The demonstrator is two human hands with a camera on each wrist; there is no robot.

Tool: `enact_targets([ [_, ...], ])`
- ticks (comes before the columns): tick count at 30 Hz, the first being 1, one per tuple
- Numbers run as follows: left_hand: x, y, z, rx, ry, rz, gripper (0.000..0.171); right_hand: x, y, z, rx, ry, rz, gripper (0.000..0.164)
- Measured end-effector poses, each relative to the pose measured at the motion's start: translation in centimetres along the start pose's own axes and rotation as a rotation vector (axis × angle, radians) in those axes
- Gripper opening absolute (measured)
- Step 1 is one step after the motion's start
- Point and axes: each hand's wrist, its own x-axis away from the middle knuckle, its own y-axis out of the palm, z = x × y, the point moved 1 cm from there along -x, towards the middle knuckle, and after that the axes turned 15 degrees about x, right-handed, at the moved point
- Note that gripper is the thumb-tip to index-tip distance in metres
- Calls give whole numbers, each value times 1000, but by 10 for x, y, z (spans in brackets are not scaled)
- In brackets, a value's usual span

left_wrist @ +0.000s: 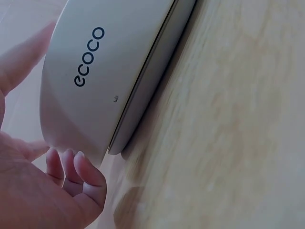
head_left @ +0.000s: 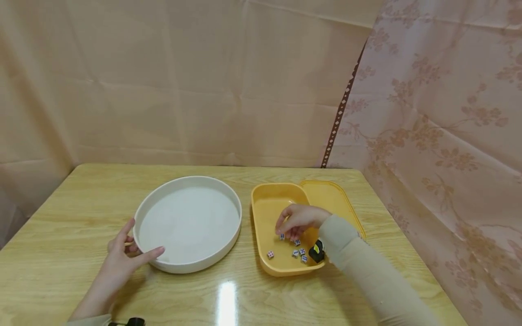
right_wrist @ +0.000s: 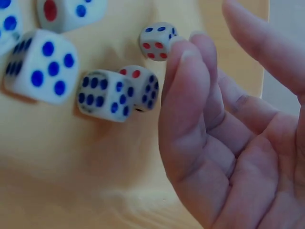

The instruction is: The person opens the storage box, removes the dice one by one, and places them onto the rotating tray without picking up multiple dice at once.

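Observation:
My left hand [head_left: 118, 258] grips the round white tray [head_left: 191, 267] at its near left side, thumb over the rim. Curled fingers [left_wrist: 90, 174] lie against the outer wall, which bears "ecoco" lettering, in the left wrist view. Inside a yellow rectangular container [head_left: 255, 217], my right hand [head_left: 299, 218] reaches down among several white dice [head_left: 302, 251]. The right wrist view shows its bent fingers [right_wrist: 186, 95] apart from the thumb, with no die visible between them. One die [right_wrist: 158, 42] is just beside the fingertips.
A yellow lid [head_left: 332, 199] lies on the wooden table [head_left: 102, 190], to the right of the container and partly hidden by it. Cloth curtains [head_left: 204, 90] hang behind the table and along its right side.

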Motion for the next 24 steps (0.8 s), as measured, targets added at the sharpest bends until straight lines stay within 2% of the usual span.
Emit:
enact_targets([
  [10,-1,0,3,-2,-52,-46,127,-4,2,9,-36,14,-1,19],
  [24,0,0,-1,-36,-36,-68,131,-8,7,12,-30,13,-8,24],
])
